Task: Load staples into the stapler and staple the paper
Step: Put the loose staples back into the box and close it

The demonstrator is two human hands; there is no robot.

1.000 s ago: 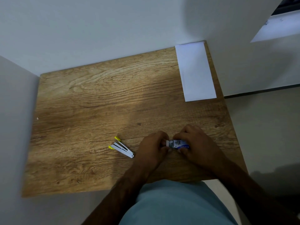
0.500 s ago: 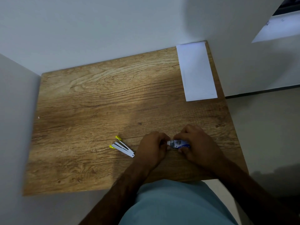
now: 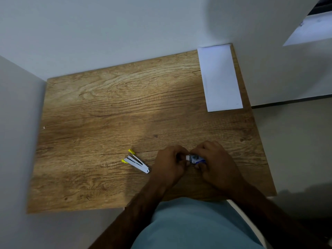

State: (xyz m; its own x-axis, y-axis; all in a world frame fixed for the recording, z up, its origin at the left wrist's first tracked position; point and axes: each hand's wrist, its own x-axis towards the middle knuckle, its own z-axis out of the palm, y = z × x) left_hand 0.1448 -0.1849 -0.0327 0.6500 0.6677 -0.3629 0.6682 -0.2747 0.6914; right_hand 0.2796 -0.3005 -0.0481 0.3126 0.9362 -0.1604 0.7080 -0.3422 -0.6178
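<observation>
A small white stapler (image 3: 136, 161) with yellow tips lies hinged apart on the wooden table (image 3: 111, 108), left of my hands. My right hand (image 3: 213, 162) grips a small blue-and-white staple box (image 3: 196, 159) just above the table near its front edge. My left hand (image 3: 170, 162) pinches the white left end of that box with its fingertips. Folded white paper (image 3: 220, 78) lies flat at the table's far right corner. The staples themselves are hidden.
Grey walls close in the table on the left and at the back. The table's right edge drops to the floor (image 3: 294, 144). My blue-clad lap (image 3: 194, 225) sits against the front edge.
Both hands stay together on the staple box; the fingers shifted slightly and less of the box shows between them. The stapler and paper have not moved.
</observation>
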